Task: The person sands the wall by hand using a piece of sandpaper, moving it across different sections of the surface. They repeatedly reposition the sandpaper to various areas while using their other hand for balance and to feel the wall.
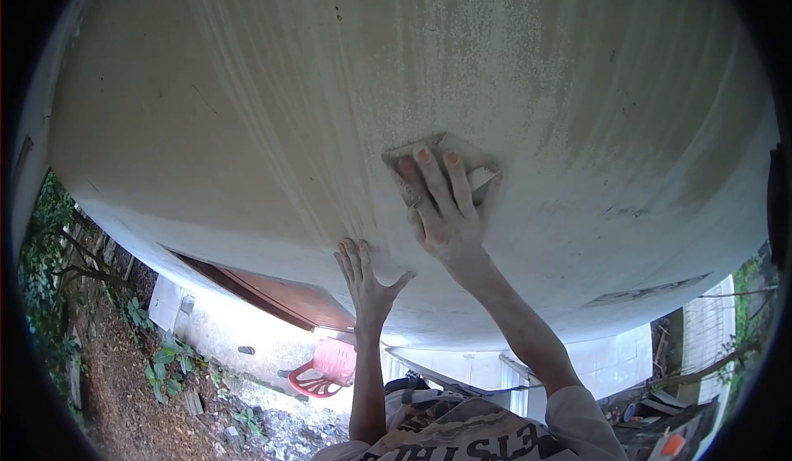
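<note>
My right hand (pixel 450 213), coated in pale dust, presses a folded, dusty sheet of sandpaper (pixel 483 176) flat against the wall (pixel 272 114). Its fingers lie over the sheet, and one corner of the paper is turned up beside them. Below and to the left, my left hand (pixel 370 286) rests on the same wall with its fingers stretched upward and the thumb out to the side; nothing is in it. Pale vertical streaks and a speckled patch mark the wall above both hands.
Under the wall's lower edge is a brown door or shutter panel (pixel 280 292). A pink plastic chair (pixel 326 366) stands below, near my left forearm. Leaf-strewn ground (pixel 124 362) and green plants (pixel 167 366) lie at lower left; assorted debris (pixel 660 411) is at lower right.
</note>
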`<state>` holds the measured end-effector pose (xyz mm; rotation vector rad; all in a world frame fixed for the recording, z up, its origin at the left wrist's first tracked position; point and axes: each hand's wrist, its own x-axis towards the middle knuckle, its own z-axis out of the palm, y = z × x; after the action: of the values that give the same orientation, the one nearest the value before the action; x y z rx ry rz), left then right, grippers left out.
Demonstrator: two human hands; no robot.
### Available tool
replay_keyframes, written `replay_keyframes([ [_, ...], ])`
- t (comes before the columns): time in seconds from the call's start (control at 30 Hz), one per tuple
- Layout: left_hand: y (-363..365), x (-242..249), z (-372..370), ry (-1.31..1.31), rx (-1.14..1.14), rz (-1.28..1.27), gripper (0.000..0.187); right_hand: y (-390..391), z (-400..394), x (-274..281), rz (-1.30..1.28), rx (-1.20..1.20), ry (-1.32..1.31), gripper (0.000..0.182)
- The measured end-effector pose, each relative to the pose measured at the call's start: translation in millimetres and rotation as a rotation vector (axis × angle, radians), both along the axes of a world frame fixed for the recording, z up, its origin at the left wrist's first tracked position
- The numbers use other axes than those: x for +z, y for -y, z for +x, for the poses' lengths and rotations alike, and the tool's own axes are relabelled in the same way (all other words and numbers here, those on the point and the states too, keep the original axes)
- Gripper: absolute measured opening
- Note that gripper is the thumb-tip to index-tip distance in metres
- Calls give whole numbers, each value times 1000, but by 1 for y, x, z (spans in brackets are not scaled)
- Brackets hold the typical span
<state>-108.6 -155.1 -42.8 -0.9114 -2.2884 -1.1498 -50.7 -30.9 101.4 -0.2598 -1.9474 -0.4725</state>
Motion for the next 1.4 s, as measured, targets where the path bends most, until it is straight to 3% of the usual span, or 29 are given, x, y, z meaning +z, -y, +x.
replay_keyframes([
  [0.07, 2, 3, 1, 13, 7, -7, 103, -8, -9, 38, -12, 41, -196, 49],
  [0.13, 3, 2, 0, 18, 5, -11, 104, -3, -14, 22, 5, 53, -202, 48],
  [0.23, 6, 1, -1, 5, -17, -15, 104, 14, -16, -93, 86, 57, 77, 45],
  [0.3, 6, 3, -2, 0, -18, -36, 110, 10, -12, -97, 123, 119, 160, 42],
  [0.4, 1, 20, 5, 20, -19, -11, 112, 6, -8, -19, 114, 99, 56, 41],
  [0.5, -2, 30, 10, 17, -23, 7, 112, 2, -6, 93, 33, 34, -159, 46],
  [0.63, 1, 30, 8, 1, -26, -4, 111, 10, -19, 84, -30, 37, -184, 45],
  [0.77, 2, 29, 9, -26, -39, 28, 101, 15, -13, -40, 71, 62, 51, 48],
  [0.83, 2, 29, 10, -19, -36, 21, 101, 5, -6, -30, 199, 104, 66, 41],
  [0.93, 1, 32, 10, 14, -22, 18, 109, 0, -4, 43, 94, 129, 41, 45],
  [1.0, -1, 31, 10, 24, -23, 9, 109, 0, 3, 115, 24, 3, -164, 44],
  [1.1, 2, 30, 11, 42, -17, 18, 109, -1, -15, 128, 14, 96, -383, 43],
  [1.2, 1, 27, 10, 60, -24, 53, 110, 14, -16, 64, -40, 19, -192, 43],
  [1.33, 2, 14, 3, 13, -55, 81, 107, 11, -6, -102, 169, 68, 183, 39],
  [1.4, 2, 16, 3, 44, -52, 64, 108, 6, 0, -111, 211, 62, 242, 45],
])
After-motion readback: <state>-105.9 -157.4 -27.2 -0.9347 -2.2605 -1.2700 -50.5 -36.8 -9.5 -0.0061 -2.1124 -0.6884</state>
